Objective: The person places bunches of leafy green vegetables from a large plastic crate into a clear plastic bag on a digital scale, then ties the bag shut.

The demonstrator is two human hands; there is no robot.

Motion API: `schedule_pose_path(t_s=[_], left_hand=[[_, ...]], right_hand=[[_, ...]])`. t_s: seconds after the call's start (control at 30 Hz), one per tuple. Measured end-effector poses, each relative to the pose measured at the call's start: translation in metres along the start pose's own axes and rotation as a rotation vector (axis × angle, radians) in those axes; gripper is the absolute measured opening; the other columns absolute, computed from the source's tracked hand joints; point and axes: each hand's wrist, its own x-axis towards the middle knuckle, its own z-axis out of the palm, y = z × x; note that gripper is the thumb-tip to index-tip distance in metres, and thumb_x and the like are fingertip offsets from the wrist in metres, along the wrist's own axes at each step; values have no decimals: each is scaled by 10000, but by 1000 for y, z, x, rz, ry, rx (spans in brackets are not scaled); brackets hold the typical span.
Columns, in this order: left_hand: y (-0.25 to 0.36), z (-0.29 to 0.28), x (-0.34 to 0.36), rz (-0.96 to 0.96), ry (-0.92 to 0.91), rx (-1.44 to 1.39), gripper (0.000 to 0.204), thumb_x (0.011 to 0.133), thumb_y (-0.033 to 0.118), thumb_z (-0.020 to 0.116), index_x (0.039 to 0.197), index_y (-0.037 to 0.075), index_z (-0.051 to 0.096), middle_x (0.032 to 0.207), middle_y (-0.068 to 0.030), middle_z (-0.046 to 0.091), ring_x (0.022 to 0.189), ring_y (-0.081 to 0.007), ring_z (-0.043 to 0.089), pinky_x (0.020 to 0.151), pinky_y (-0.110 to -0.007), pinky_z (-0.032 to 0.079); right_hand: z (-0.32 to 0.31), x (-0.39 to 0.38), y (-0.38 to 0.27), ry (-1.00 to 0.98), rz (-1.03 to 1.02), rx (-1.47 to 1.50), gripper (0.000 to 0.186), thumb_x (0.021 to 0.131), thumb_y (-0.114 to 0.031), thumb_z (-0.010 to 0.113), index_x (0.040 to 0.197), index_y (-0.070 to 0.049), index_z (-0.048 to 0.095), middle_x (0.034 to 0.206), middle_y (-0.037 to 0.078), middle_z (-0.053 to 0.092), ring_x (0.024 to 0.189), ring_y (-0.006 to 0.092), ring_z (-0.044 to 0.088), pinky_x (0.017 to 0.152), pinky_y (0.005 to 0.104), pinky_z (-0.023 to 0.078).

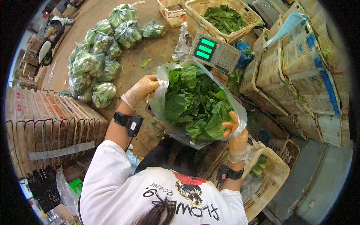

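Observation:
A clear plastic bag (159, 108) full of leafy greens (200, 101) is held open-mouthed in front of me. My left hand (144, 89), in a thin glove, pinches the bag's rim at its left side. At the right side my right hand (237, 137), also gloved, grips the rim, its fingers curled over the edge beside the leaves. Just beyond the bag stands a digital scale (221, 56) with a lit green display. The bag hides whatever is directly beneath it.
Several filled bags of greens (88, 62) sit on the floor at the far left. A crate (243, 32) with loose greens stands behind the scale. Stacked crates (273, 75) line the right, more crates (56, 116) the left. A yellowish crate (273, 176) is by my right arm.

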Motion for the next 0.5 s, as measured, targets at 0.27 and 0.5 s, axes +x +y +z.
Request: schedule_pose_path(t_s=[0.27, 0.5], left_hand=[[54, 10, -18, 244, -206, -102, 335, 842, 170, 520, 1139, 22, 568, 673, -5, 623, 442, -20, 432, 386, -163, 313], [112, 128, -5, 351, -437, 341, 261, 820, 106, 550, 1067, 94, 634, 634, 35, 588, 498, -20, 451, 451, -178, 376]], right_hand=[[0, 16, 1, 11, 16, 116, 462, 873, -195, 520, 1262, 26, 408, 880, 134, 630, 569, 127, 567, 504, 237, 453], [30, 44, 22, 47, -243, -21, 425, 832, -10, 544, 1245, -1, 448, 1027, 76, 604, 751, 133, 585, 628, 224, 459]])
